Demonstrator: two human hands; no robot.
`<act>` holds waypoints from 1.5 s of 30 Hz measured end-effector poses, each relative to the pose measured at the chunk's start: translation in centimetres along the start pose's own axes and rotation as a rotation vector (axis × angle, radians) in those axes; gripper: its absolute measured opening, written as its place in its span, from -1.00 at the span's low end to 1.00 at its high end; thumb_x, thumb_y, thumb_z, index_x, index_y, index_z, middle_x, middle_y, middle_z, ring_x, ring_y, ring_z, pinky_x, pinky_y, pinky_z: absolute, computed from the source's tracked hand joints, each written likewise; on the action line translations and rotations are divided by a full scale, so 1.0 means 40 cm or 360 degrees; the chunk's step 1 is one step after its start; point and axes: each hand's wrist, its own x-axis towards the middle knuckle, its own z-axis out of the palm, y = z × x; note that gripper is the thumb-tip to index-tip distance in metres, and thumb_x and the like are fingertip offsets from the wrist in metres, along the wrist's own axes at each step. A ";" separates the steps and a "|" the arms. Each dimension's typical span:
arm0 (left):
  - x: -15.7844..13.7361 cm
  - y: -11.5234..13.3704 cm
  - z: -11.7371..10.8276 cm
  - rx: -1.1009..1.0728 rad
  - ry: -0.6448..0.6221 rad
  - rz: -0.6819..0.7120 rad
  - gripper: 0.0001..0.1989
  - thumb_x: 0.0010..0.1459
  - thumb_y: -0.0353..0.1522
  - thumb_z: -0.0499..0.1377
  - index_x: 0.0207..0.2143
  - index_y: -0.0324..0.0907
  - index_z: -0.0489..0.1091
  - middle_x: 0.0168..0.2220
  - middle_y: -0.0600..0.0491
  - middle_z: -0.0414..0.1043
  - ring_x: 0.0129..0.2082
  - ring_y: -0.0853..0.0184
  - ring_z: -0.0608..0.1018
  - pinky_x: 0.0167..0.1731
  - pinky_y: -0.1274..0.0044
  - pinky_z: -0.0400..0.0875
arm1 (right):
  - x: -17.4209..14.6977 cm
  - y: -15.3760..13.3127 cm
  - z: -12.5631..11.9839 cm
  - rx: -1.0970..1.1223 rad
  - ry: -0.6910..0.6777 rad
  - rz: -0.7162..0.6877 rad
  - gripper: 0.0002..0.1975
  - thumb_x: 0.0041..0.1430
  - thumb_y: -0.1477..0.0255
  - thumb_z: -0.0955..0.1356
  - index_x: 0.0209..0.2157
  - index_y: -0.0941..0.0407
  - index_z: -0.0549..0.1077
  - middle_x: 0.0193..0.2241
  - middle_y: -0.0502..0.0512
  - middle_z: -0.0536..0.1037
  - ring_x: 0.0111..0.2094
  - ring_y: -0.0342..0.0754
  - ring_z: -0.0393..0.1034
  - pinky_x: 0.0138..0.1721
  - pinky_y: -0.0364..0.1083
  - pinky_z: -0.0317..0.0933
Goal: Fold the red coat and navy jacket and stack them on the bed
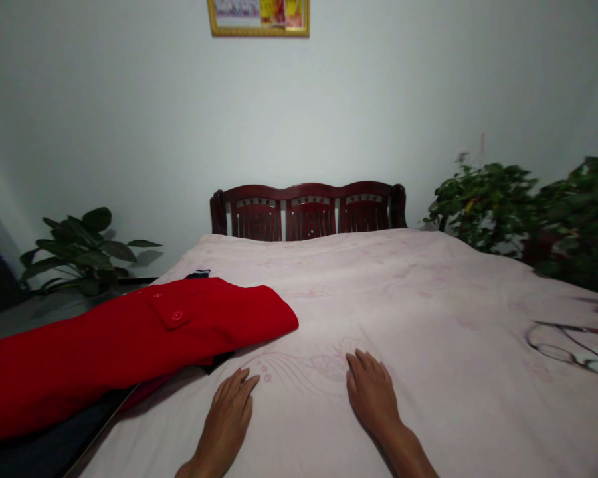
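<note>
Both my hands rest palm down on a pale pink bedspread (299, 425) with a faint flower pattern. My left hand (232, 411) lies with its fingers stretched out, just to the right of a red coat (129, 332) and apart from it. My right hand (371, 388) lies flat further right, its fingers extended and fairly close together. Neither hand holds anything. The red coat has a buttoned flap and lies folded across the left side of the bed, on top of dark clothing (34, 438) that is partly hidden.
Eyeglasses (568, 355) lie at the right edge of the bed. A dark wooden bench back (309, 211) stands behind it. Green plants flank it, one (87, 249) at left and bushier foliage (493, 206) at right. A gold picture frame (259, 31) hangs on the wall.
</note>
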 end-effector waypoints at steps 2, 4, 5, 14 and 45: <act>0.000 -0.001 0.001 0.0005 0.0002 0.0006 -0.56 0.23 -0.46 -0.03 0.10 -0.07 0.41 0.16 -0.02 0.41 0.20 0.20 0.40 0.19 0.19 0.31 | 0.000 0.000 0.001 -0.0003 0.0008 -0.0001 -0.56 0.29 0.46 0.16 0.14 0.09 0.41 0.21 0.19 0.37 0.25 0.14 0.17 0.26 0.16 -0.07; -0.001 -0.002 0.003 0.0004 0.0007 0.0008 -0.56 0.23 -0.46 -0.03 0.10 -0.07 0.41 0.16 -0.02 0.41 0.20 0.20 0.40 0.19 0.19 0.31 | 0.000 0.001 0.002 0.0000 0.0015 -0.0001 -0.56 0.29 0.46 0.16 0.14 0.09 0.41 0.21 0.19 0.37 0.25 0.14 0.17 0.26 0.16 -0.07; 0.000 -0.003 0.004 0.0001 0.0009 0.0006 -0.56 0.23 -0.47 -0.03 0.10 -0.07 0.41 0.16 -0.02 0.41 0.20 0.20 0.40 0.19 0.18 0.31 | 0.000 0.001 0.002 0.0002 0.0015 -0.0003 -0.56 0.29 0.46 0.16 0.14 0.09 0.41 0.21 0.19 0.37 0.25 0.14 0.17 0.26 0.16 -0.07; -0.002 -0.007 0.012 -0.0042 0.0053 0.0005 -0.56 0.22 -0.48 -0.01 0.10 -0.04 0.41 0.15 0.00 0.41 0.19 0.21 0.40 0.19 0.20 0.30 | 0.000 0.002 0.004 -0.0011 0.0006 -0.0011 -0.56 0.28 0.46 0.16 0.14 0.10 0.41 0.21 0.19 0.36 0.25 0.14 0.17 0.26 0.17 -0.07; -0.005 -0.007 0.011 -0.0029 0.0033 -0.0008 -0.56 0.23 -0.48 -0.03 0.10 -0.05 0.40 0.16 0.00 0.40 0.20 0.23 0.39 0.20 0.20 0.30 | -0.001 -0.002 -0.011 -0.0034 -0.0020 -0.0022 -0.55 0.29 0.47 0.15 0.15 0.11 0.40 0.21 0.19 0.36 0.25 0.15 0.17 0.26 0.16 -0.06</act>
